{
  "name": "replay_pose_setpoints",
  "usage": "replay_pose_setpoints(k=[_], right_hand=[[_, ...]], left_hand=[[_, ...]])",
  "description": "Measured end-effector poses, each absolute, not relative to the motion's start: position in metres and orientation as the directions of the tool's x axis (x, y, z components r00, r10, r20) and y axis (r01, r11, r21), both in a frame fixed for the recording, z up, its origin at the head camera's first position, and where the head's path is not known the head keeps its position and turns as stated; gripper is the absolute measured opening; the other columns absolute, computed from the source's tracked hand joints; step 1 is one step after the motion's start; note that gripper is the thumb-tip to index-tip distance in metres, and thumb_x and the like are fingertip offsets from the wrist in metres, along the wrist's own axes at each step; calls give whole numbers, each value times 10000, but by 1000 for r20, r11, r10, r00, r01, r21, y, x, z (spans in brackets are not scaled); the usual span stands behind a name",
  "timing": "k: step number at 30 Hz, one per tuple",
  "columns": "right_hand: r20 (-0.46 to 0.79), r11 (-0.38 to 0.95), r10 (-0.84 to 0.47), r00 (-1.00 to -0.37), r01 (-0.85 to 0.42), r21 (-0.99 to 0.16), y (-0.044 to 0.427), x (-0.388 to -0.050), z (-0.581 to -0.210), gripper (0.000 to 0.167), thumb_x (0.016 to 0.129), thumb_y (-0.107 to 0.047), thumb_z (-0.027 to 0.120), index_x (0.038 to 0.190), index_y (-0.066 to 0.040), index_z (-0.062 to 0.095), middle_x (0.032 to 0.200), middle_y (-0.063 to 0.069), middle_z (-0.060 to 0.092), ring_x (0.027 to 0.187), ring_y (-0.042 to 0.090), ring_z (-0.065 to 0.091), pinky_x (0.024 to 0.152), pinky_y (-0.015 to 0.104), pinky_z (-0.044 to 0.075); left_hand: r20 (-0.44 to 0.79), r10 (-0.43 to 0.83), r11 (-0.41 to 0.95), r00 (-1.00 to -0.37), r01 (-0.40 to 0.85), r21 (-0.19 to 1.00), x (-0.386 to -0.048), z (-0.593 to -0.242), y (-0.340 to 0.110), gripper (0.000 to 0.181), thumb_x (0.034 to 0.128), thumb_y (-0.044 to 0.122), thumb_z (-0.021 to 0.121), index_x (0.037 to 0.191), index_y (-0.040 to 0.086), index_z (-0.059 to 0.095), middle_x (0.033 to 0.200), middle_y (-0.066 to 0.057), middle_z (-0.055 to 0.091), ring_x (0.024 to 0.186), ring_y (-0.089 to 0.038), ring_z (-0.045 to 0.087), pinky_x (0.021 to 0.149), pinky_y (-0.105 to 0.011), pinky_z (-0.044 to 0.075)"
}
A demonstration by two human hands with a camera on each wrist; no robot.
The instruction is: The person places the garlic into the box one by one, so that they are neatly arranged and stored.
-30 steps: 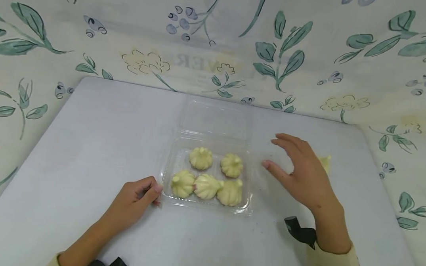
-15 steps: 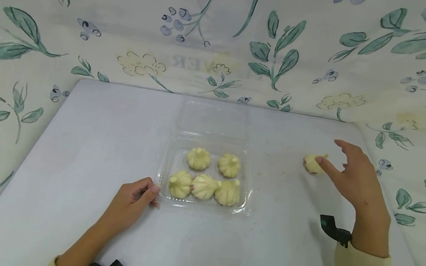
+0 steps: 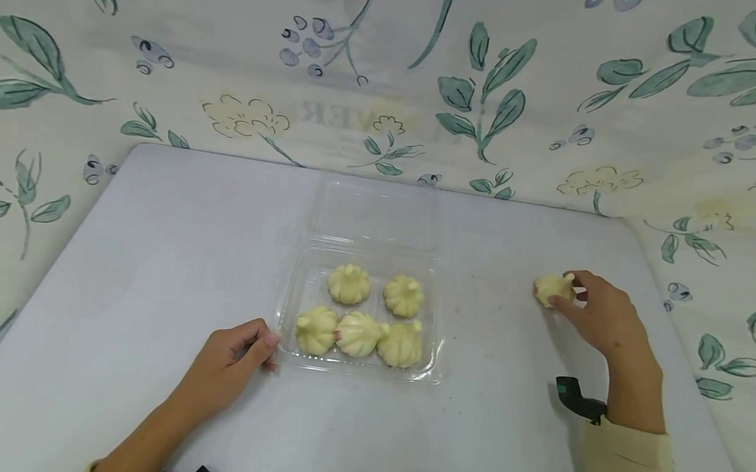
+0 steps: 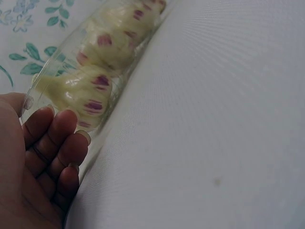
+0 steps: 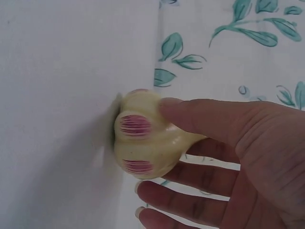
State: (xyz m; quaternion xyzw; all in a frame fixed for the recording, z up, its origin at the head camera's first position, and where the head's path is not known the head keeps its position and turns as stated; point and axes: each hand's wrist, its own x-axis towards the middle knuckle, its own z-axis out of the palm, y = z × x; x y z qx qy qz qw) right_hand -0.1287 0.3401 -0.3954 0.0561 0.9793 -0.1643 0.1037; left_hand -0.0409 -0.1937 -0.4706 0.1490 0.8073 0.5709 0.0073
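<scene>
A clear plastic clamshell box (image 3: 432,372) lies with its lid folded back on the white table. Inside it are several garlic bulbs (image 3: 348,284), pale yellow with purple streaks in the left wrist view. My left hand (image 3: 229,367) pinches the box's left rim between thumb and curled fingers (image 4: 71,148). Far to the right, my right hand (image 3: 602,320) holds a single garlic bulb (image 5: 143,138) by its neck side, thumb on one side and fingers on the other. That bulb appears to touch the table; its stem is partly covered by the hand.
The white tabletop (image 3: 181,241) ends at a floral cloth (image 3: 385,74) that hangs behind it and along both sides. The clear lid (image 3: 375,215) lies flat toward the back edge. A black wrist camera mount (image 3: 576,399) sits at the right wrist.
My right hand has gone right from beside the box, passed over the lone garlic bulb and taken hold of it. The left hand stays at the box rim. The head view shifts slightly.
</scene>
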Motion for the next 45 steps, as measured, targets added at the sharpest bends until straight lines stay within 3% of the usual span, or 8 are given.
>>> replay_pose_setpoints(k=[25,35,40,42,45], right_hand=[[-244,933,71,-967,151,-326,335,-129,-401,746,995,-438,692,1451,90,428,1266,363,575,1064,470,592,806,587,526],[-78,910,12,-997,43,-413,315,-125,-387,694,999,-391,723,1447,69,460,1285,326,594,1121,465,599,822,585,548],[8,879,-23,-1000,-25,-475,293,-117,-372,675,984,-386,747,1441,38,487,1280,295,609,1036,433,655,780,567,583],[42,866,-41,-998,-57,-497,283,-113,-366,655,974,-362,766,1441,15,502,1269,269,627,1003,412,678,771,525,597],[94,848,-80,-992,-117,-516,268,-108,-359,628,957,-319,794,1436,-15,525,1262,226,654,1015,368,688,788,342,594]], left_hand=[[181,252,316,-951,258,913,-40,-472,-194,298,1054,40,602,824,230,602,739,95,655,707,-130,615,660,-246,482],[182,250,313,-951,257,914,-40,-470,-196,289,1057,48,600,826,222,599,739,87,657,703,-134,627,652,-253,491],[181,255,293,-950,254,922,-40,-470,-196,284,1064,49,590,829,209,595,750,74,651,703,-140,648,662,-266,519],[181,258,287,-949,255,923,-40,-471,-196,284,1066,52,587,828,207,592,750,73,647,703,-141,653,663,-272,527],[180,266,281,-947,255,925,-41,-472,-194,284,1069,60,586,824,205,588,748,75,643,701,-140,658,664,-281,536]])
